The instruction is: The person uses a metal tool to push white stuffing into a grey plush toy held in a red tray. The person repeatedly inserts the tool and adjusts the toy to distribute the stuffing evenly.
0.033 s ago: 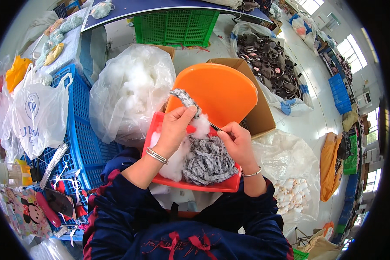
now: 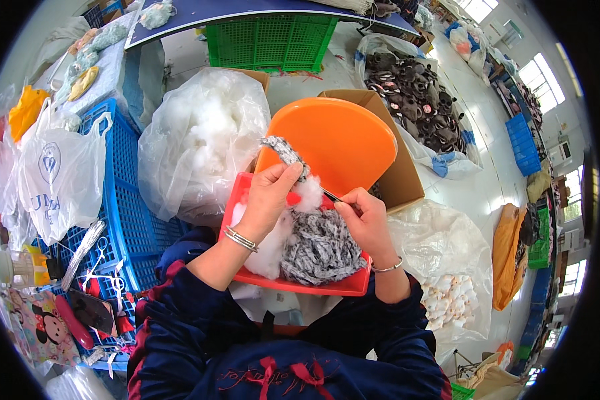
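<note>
"What's changed?"
"Nothing visible; the same hold seems to continue. The left hand (image 2: 268, 197) pinches a shaggy strip (image 2: 285, 151); the right hand (image 2: 365, 217) grips a thin dark tool (image 2: 331, 196), both above the red tray (image 2: 320, 288)."
"And the strip?"
"Mottled grey and white, curving toward the tray's far side."

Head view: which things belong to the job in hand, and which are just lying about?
Likely in the job:
- fluffy gray strip, in the left fingers
- thin dark tool, in the right fingers
- red tray
- white stuffing
- gray fluffy pile

Apparently lying about:
- green crate
- white shopping bag
- dark plush pieces
</note>
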{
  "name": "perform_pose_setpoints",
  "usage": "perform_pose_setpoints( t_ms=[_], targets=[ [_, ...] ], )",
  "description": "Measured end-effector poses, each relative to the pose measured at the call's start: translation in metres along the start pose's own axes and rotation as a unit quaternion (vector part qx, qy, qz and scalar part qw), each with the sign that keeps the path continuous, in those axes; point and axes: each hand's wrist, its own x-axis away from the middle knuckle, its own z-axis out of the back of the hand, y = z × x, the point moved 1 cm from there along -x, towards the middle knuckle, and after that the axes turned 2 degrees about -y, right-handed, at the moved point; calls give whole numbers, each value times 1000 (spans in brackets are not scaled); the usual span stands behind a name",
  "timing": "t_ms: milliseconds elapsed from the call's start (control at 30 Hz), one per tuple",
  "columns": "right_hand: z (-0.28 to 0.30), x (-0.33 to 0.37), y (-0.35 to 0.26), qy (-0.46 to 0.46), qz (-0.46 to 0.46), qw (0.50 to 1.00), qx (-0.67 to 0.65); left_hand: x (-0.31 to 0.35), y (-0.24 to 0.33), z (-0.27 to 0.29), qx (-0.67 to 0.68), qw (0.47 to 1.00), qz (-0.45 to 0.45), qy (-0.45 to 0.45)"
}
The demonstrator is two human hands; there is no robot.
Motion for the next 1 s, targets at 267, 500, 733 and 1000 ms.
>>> perform_pose_setpoints(
  t_ms=[267, 500, 733, 1000],
  targets=[
    [-6, 0, 3, -10, -25, 999, -34, 7, -7, -8, -83, 994, -65, -22],
    [-24, 5, 8, -18, -96, 976, -197, 14, -10, -16, -67, 996, -52, -27],
    [1, 0, 13, -69, -118, 978, -155, 11, -7, -11, -116, 992, -37, -38],
    [12, 0, 2, 19, 63, 998, 24, 1, -11, -4, -106, 994, -30, -16]
  ],
)
